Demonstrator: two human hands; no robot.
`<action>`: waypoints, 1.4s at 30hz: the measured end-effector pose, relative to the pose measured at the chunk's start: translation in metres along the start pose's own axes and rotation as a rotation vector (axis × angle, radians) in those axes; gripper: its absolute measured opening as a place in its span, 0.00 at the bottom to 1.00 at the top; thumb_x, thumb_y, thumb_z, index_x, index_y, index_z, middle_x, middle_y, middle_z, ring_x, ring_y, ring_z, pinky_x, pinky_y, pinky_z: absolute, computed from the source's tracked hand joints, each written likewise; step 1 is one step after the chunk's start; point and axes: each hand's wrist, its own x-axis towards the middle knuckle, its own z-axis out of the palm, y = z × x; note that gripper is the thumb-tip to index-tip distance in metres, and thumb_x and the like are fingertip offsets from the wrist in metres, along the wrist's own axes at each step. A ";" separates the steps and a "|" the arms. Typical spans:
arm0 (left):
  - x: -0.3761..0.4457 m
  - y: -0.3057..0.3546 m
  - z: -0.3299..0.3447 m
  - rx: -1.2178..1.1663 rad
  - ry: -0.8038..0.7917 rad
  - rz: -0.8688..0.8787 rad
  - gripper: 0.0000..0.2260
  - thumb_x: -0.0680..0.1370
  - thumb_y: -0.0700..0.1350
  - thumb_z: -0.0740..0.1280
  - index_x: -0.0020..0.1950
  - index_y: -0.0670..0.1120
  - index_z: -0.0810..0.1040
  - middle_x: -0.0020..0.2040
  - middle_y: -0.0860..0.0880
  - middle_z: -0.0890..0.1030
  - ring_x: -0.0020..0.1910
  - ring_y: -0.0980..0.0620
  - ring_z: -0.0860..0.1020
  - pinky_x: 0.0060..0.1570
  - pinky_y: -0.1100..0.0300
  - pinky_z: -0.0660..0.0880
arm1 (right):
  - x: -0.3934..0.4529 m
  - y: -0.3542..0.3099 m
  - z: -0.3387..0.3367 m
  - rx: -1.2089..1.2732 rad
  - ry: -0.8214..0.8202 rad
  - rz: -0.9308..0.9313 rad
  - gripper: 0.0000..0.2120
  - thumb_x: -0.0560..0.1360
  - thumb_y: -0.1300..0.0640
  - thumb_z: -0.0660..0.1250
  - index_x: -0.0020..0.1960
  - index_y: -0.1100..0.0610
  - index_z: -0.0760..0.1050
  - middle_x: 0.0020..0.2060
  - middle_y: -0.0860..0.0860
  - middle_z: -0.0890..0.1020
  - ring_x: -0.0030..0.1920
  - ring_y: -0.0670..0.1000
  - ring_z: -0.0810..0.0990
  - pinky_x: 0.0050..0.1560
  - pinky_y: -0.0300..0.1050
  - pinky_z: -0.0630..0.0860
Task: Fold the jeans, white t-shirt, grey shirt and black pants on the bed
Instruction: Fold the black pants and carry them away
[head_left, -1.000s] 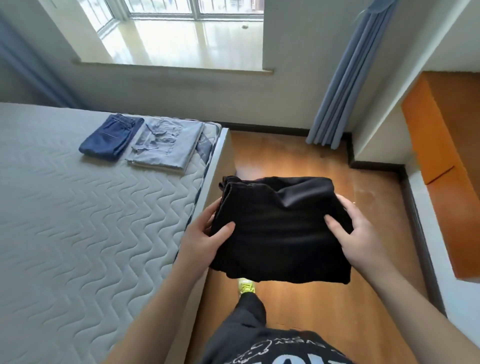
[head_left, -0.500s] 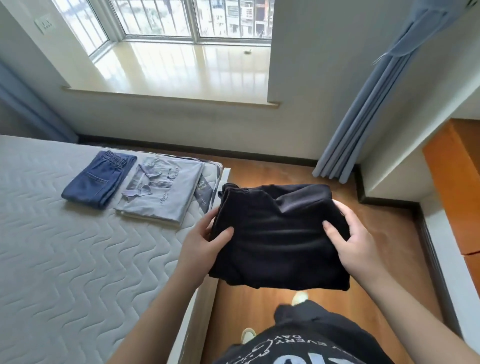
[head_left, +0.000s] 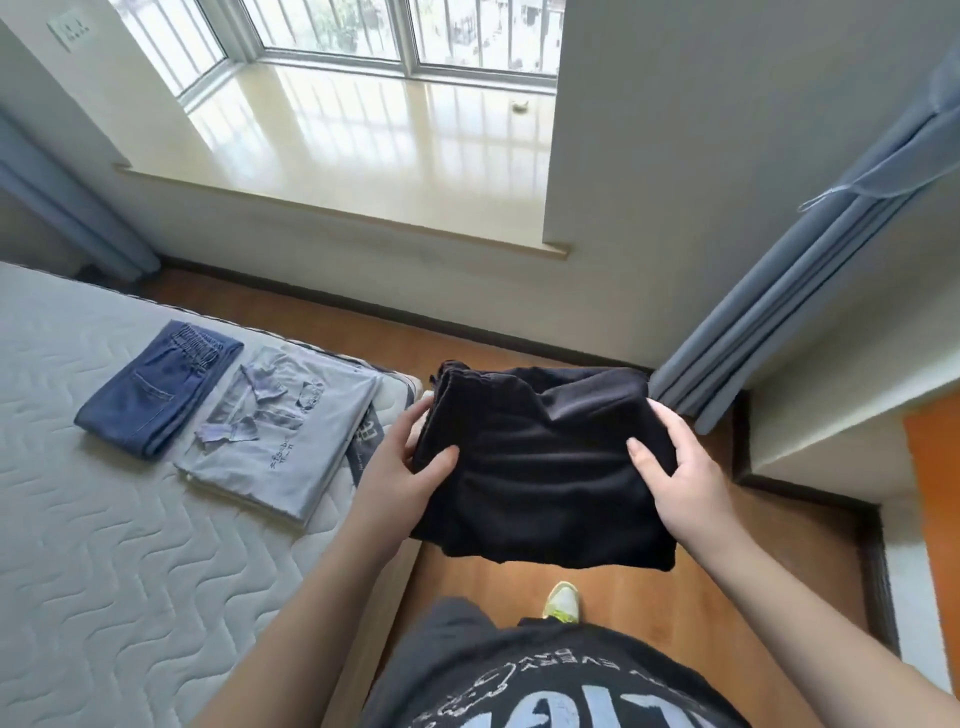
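Note:
I hold the folded black pants (head_left: 540, 462) in the air beside the bed, over the wooden floor. My left hand (head_left: 400, 467) grips their left edge with the thumb on top, and my right hand (head_left: 680, 467) grips the right edge the same way. On the mattress (head_left: 104, 545), folded blue jeans (head_left: 156, 389) lie near the far corner. Right of them a folded grey shirt (head_left: 280, 431) lies on what looks like another pale folded garment. I cannot make out the white t-shirt for certain.
The bed's right edge runs just left of my hands. A bay window sill (head_left: 363, 145) fills the far wall. Blue-grey curtains (head_left: 779, 301) hang at the right. An orange cabinet (head_left: 935, 493) stands far right. My shoe (head_left: 563, 603) is on the wooden floor.
The view has tilted up and advanced along the bed toward the window. My hands keep the same hold on the pants, which sit closer to the folded clothes.

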 end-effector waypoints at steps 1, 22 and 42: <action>0.009 0.006 0.003 0.002 0.014 0.002 0.27 0.71 0.56 0.71 0.68 0.70 0.69 0.57 0.59 0.83 0.56 0.57 0.81 0.59 0.49 0.77 | 0.015 -0.003 0.000 -0.018 -0.013 -0.009 0.22 0.80 0.47 0.64 0.72 0.41 0.66 0.67 0.41 0.74 0.66 0.46 0.71 0.65 0.43 0.67; 0.269 0.058 -0.089 -0.153 0.321 -0.072 0.26 0.71 0.51 0.71 0.68 0.62 0.72 0.59 0.56 0.82 0.59 0.58 0.80 0.65 0.48 0.74 | 0.334 -0.131 0.102 0.018 -0.191 -0.155 0.22 0.78 0.46 0.66 0.69 0.33 0.66 0.60 0.27 0.75 0.60 0.28 0.71 0.57 0.24 0.64; 0.476 0.100 -0.174 -0.170 0.713 -0.134 0.21 0.73 0.51 0.70 0.60 0.72 0.72 0.56 0.65 0.81 0.56 0.65 0.79 0.60 0.56 0.74 | 0.629 -0.242 0.246 -0.014 -0.538 -0.348 0.19 0.78 0.47 0.65 0.64 0.29 0.67 0.59 0.26 0.74 0.59 0.28 0.72 0.55 0.28 0.66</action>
